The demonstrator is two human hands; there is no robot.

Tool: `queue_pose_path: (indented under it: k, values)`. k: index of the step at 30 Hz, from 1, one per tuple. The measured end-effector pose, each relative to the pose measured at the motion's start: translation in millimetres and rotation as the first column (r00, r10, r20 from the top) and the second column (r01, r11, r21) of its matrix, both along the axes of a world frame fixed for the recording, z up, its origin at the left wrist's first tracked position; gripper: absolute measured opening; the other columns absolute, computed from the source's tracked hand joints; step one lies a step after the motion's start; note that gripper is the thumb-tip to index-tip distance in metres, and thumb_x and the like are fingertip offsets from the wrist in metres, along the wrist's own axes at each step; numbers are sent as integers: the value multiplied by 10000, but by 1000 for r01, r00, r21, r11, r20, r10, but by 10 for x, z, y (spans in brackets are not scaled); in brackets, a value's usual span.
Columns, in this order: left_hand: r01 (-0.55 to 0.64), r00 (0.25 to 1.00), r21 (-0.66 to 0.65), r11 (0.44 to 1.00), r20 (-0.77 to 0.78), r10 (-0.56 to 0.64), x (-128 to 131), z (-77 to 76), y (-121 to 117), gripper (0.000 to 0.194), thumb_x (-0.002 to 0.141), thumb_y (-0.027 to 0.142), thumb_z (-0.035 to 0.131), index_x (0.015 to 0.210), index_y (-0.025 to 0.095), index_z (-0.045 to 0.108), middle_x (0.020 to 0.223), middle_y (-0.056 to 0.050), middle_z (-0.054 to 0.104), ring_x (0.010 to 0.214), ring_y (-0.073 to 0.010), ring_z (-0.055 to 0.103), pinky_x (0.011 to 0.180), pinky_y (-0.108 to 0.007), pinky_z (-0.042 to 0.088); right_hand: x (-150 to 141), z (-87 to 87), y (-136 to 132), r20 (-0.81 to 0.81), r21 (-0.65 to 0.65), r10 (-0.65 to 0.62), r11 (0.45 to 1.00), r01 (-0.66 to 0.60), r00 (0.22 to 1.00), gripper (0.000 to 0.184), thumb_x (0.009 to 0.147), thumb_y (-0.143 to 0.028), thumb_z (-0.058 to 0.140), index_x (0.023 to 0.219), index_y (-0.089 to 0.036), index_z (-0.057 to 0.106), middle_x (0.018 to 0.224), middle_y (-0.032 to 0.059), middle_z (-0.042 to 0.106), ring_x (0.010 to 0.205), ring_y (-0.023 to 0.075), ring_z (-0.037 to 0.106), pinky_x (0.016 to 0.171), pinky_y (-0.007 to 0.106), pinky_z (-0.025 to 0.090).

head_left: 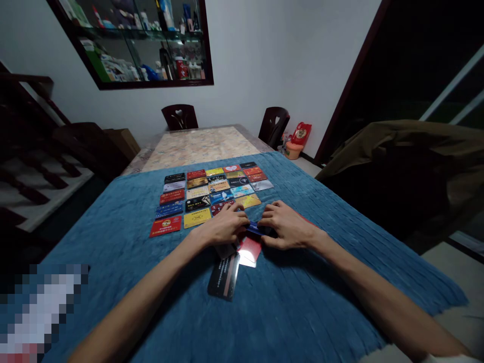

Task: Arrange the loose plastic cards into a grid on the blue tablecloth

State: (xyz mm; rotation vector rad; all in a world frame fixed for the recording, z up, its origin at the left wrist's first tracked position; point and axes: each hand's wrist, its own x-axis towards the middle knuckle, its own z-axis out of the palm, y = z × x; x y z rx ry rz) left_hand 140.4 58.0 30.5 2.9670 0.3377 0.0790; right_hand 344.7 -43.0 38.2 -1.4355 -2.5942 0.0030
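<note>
Between my two hands lies a dark blue card (254, 228), mostly covered by fingers. The curled fingers of my left hand (227, 223) grip its left end, while my right hand (289, 227) has its fingers bent around the right end. Just below them, a red card (250, 248) shows a bright glare at its lower edge. A black card with a pinkish stripe (224, 277) lies slanted nearer to me. Beyond my hands, several cards sit face up in columns, among them a yellow card (197, 218) and a red card (166, 227) at the near left.
A blue cloth (333, 282) covers the near part of the table, with a patterned tabletop (204, 143) beyond it. Chairs (179, 117) stand at the far end. A brown cloth-draped shape (397, 166) is on the right. A blurred-out patch fills the lower left corner.
</note>
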Motion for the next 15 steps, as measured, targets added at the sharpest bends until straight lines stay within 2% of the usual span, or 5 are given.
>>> queue_pose_path:
  k: [5,9,15]
  values:
    - [-33,995,-38,999,92,36,-5,-2,62,271,842,66,512,976,198,707,1013,-89,679,1109,-253,515,966,-420,421,68,-42,45,-75,38,-1,999,4,997,248,926,-247,493,930,-193,735,883,75,721,877,213,581,846,378,331]
    - [-55,979,-90,994,189,71,-8,-39,98,306,804,29,523,991,183,711,966,-84,652,1042,-226,547,902,-351,471,138,-115,110,-106,92,-33,995,43,994,222,928,-210,500,953,-196,719,892,76,716,868,206,579,837,361,336]
    - [-97,962,-87,991,247,116,-6,-112,118,379,811,20,499,1085,187,702,944,-82,678,1030,-243,548,914,-381,479,160,-229,167,-129,149,-93,983,112,987,284,934,-173,498,1164,-202,661,984,87,717,902,215,591,834,354,348]
